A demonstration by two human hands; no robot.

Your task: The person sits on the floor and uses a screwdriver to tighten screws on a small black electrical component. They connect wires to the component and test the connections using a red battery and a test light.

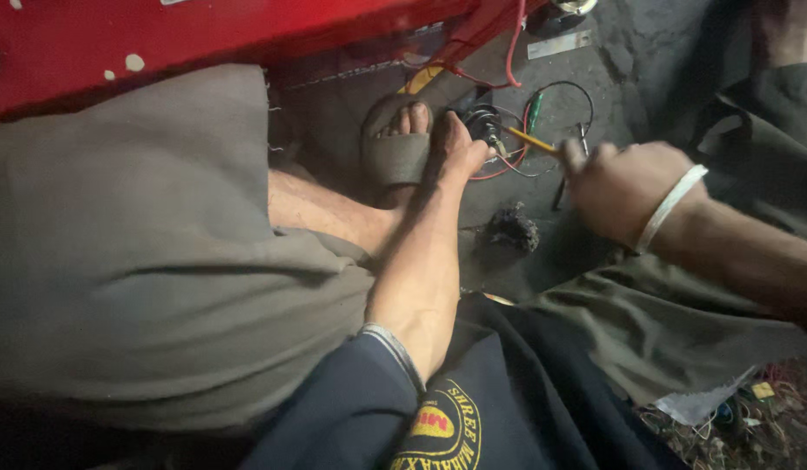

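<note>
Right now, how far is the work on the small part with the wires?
Done: nothing looks finished; the red, black and green wires lie loose on the floor. In hand: the left hand steadies the small round part, while the right hand points a yellow-handled tool at it. Left: the wires remain spread out.

The left hand rests on a wire bundle on the floor, just right of a sandalled foot. The right hand is further right, its screwdriver reaching toward the bundle. A dirt clump lies between the hands, nearer the person.
</note>
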